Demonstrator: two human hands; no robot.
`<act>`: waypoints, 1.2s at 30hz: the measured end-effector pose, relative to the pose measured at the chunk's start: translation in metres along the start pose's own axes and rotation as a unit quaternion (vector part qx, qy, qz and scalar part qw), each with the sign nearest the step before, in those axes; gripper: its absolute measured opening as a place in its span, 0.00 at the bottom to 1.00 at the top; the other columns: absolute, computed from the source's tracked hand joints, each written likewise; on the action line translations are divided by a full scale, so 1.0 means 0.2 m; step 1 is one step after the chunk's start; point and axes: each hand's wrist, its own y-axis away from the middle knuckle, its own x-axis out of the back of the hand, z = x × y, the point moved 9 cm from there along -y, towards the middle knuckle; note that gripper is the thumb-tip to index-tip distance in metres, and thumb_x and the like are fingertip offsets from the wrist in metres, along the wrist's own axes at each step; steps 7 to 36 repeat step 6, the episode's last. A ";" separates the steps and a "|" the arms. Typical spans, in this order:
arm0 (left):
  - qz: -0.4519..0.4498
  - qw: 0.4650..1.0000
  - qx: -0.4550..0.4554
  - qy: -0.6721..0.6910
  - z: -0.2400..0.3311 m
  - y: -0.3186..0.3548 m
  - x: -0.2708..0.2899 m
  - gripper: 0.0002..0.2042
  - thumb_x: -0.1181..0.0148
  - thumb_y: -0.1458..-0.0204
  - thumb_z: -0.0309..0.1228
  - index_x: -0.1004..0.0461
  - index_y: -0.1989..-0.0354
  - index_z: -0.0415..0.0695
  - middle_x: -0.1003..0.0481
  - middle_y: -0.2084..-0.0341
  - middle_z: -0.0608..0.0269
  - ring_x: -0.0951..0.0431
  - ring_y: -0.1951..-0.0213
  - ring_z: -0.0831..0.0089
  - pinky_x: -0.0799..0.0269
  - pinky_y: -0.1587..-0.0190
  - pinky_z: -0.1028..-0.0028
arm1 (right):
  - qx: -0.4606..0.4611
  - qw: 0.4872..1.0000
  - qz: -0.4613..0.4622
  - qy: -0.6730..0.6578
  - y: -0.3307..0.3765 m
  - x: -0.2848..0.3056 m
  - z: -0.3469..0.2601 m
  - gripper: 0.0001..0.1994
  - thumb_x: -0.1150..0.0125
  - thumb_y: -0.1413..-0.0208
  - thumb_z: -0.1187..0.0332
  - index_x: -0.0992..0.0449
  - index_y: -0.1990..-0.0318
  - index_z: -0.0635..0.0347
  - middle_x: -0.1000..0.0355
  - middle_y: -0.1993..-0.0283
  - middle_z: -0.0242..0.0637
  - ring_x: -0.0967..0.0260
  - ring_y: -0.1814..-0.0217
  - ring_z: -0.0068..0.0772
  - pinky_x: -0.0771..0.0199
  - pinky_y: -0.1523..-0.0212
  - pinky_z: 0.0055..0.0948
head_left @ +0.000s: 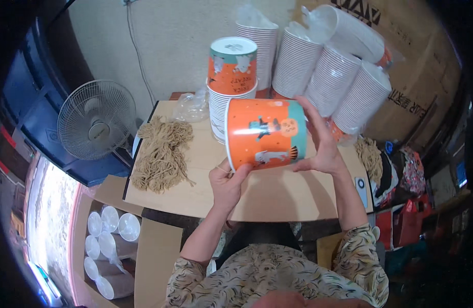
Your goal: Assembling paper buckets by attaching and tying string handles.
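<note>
Orange paper bucket (266,133) lies sideways between our hands above the table (277,197): left hand (227,184) pinches its open rim, right hand (322,146) cups the base, steadying it near the beige strings (162,151).

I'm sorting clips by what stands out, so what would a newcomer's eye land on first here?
First the orange paper tub, lying on its side above the table, with the left hand at its rim and the right hand at its base. Behind it stand tall stacks of white tubs, one stack topped by another orange tub. A heap of tan cords lies on the table's left, beside a fan.
</note>
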 end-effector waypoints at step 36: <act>-0.094 0.986 0.024 0.134 0.05 -0.31 -0.09 0.11 0.37 0.41 0.25 0.19 0.51 0.41 0.18 0.57 0.62 0.20 0.57 0.75 0.26 0.50 0.73 | 0.100 0.993 -0.034 -0.060 -0.25 0.09 -0.14 0.72 0.15 0.70 0.50 0.66 0.23 0.59 0.71 0.19 0.44 0.60 0.19 0.49 0.52 0.25 0.51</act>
